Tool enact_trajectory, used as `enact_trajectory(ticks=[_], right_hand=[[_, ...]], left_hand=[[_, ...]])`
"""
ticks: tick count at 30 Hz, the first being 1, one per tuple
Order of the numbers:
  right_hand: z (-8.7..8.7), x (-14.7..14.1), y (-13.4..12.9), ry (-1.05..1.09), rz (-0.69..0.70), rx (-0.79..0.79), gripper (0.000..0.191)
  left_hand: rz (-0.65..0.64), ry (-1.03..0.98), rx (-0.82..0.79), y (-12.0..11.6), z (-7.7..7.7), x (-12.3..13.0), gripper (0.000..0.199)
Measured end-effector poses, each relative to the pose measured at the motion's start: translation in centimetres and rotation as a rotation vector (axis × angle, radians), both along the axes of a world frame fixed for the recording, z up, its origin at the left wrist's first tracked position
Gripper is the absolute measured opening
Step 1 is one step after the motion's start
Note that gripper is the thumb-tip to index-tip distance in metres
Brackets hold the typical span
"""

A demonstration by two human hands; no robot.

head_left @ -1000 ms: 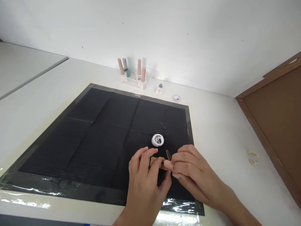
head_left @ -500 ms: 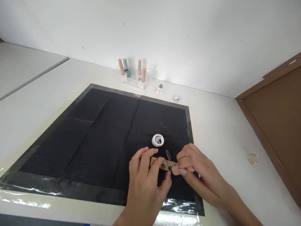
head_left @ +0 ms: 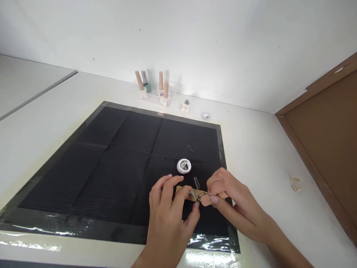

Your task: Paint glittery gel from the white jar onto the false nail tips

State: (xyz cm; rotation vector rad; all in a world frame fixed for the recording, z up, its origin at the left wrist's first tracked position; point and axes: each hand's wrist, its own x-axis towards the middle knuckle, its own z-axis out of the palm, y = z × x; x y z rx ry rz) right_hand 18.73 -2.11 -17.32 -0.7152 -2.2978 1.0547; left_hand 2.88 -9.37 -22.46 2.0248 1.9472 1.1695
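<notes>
My left hand pinches a clear false nail tip between thumb and index finger. The tip sits over a yellowish strip-shaped holder with small metal posts, partly covered by my fingers. From the right, my right hand grips a polish brush by its peach cap, bristle end pointing left at the nail tip; the bristles are too small to make out. Just behind the holder lies another clear false nail tip. Farther back is a small round white pot with silvery contents.
A black mat is taped to the white table. Along the back stand several nail polish bottles in a clear tray, a capless bottle and a small white lid. Cream tape rolls lie at right, near a brown panel.
The whole view has shifted slightly. Both hands keep their grips, and the brush end now sits slightly farther from the left fingertips.
</notes>
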Motion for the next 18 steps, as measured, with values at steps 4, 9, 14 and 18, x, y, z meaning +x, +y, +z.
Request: enact_trajectory(ticks=[4, 9, 14, 18], right_hand=[[0.03, 0.15, -0.02, 0.004, 0.001, 0.002, 0.016], [0.09, 0.16, -0.08, -0.010, -0.002, 0.000, 0.016], [0.17, 0.32, -0.34, 0.006, -0.002, 0.018, 0.014], [0.24, 0.41, -0.43, -0.004, 0.008, 0.043, 0.015]], left_hand=[[-0.009, 0.022, 0.008, -0.05, 0.05, 0.00, 0.017], [-0.018, 0.047, -0.003, -0.17, 0.04, -0.06, 0.018], [-0.012, 0.050, 0.005, -0.12, 0.06, -0.14, 0.019], [-0.010, 0.053, 0.007, -0.22, 0.04, -0.09, 0.019]])
